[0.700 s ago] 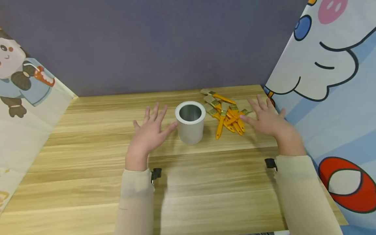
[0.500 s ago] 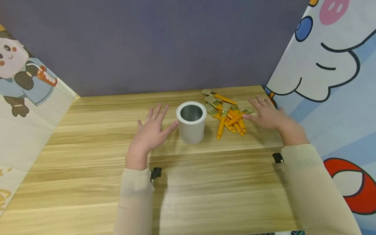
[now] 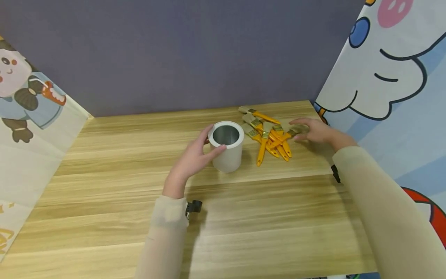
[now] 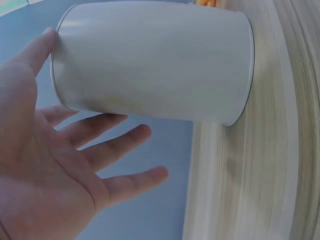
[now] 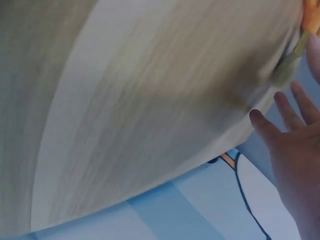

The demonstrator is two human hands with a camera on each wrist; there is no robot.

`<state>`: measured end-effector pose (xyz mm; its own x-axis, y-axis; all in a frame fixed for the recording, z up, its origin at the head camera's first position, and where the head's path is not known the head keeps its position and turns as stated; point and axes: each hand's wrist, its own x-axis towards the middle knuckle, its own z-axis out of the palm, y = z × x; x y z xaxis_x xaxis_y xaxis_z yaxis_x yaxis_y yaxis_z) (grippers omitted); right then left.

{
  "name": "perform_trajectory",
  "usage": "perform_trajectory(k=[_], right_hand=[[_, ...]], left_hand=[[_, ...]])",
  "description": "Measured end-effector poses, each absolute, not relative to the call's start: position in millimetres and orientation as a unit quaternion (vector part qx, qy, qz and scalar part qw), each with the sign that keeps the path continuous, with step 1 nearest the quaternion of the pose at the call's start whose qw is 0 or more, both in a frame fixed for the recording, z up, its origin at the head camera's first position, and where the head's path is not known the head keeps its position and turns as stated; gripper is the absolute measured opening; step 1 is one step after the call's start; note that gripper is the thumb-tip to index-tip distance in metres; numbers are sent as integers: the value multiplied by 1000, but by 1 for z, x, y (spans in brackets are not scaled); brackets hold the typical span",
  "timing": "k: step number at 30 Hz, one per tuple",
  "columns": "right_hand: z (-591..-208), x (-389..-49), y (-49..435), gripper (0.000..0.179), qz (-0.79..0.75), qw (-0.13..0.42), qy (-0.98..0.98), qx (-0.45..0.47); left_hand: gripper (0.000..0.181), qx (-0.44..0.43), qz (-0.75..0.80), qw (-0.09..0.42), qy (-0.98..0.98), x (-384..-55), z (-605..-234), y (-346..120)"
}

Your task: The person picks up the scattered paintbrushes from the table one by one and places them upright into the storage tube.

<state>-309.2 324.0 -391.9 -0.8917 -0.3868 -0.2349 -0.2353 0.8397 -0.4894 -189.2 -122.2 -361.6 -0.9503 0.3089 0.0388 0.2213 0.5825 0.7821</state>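
Observation:
A white cylindrical container [image 3: 228,159] with a thick rim and grey inside stands upright on the table. My left hand [image 3: 189,161] is at its left side, thumb at the front rim, other fingers farther round. In the left wrist view those fingers are fairly straight and spread, some overlapping the container's wall [image 4: 150,62]. To the right lies a pile of yellow-handled paintbrushes [image 3: 263,145]. My right hand [image 3: 318,131] is at the pile's right edge, its thumb and fingers on either side of one paintbrush's bristles [image 3: 299,130], with a gap between them.
The wood-grain table [image 3: 115,201] ends at a grey-purple back wall [image 3: 195,58]. A cartoon-printed panel [image 3: 393,97] rises close beside the right hand. Another printed panel [image 3: 31,155] borders the left side.
The left hand has moved right to the container's rim. The right hand's fingers have drawn in from spread to around the rightmost brush's bristles. Container and brushes stay in place.

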Motion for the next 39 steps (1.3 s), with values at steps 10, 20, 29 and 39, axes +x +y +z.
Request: perform_trajectory(k=[10,20,29,39], right_hand=[[-410,-329,331,39,-233,163,941,-181],[-405,-327,342,15,-233,162,942,-182],[-392,-317,342,33,-200,186,942,-194],[-394,-310,352,33,-203,174,944,-191]], left_hand=[[92,153,446,62,880,-191,-363,-119],[93,149,437,72,884,-191,-364,-118],[93,155,430,69,887,-194,-360,-119],[94,151,418,73,893,-191,-361,-120]])
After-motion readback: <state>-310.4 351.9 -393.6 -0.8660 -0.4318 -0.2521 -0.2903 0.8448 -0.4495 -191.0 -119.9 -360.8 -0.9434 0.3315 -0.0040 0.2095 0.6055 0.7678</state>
